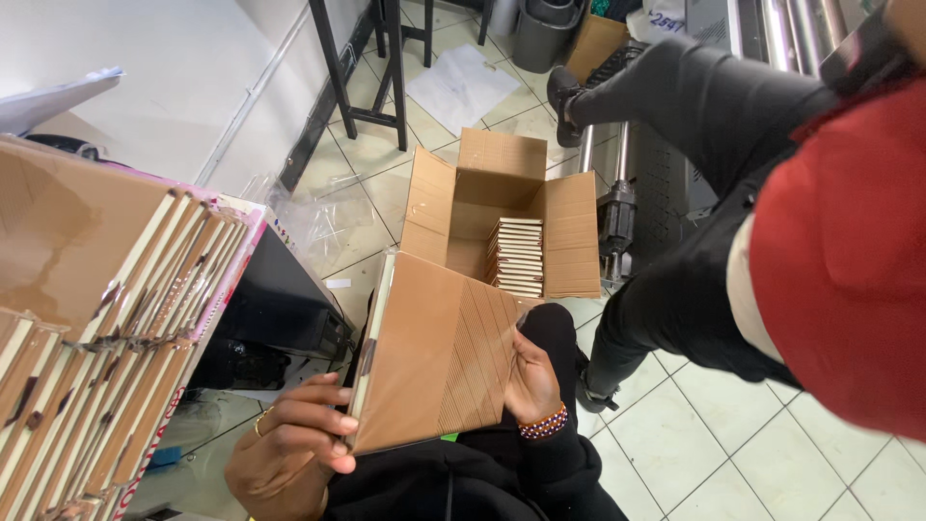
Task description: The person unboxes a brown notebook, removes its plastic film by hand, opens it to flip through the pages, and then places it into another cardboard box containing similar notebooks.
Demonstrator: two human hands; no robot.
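Head view, notebook (439, 352): held over the lap, brown cover up, long axis running away toward the open carton (502, 207) on the floor.
Left hand (289, 453): fingers pinched on the near left corner.
Right hand (531, 376): pressed against the right edge, nearer the carton.

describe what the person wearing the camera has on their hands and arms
The left hand is bare with a thin gold ring on one finger. The right hand is bare too, with a beaded wristband in red, white and dark beads. Black sleeves cover both arms.
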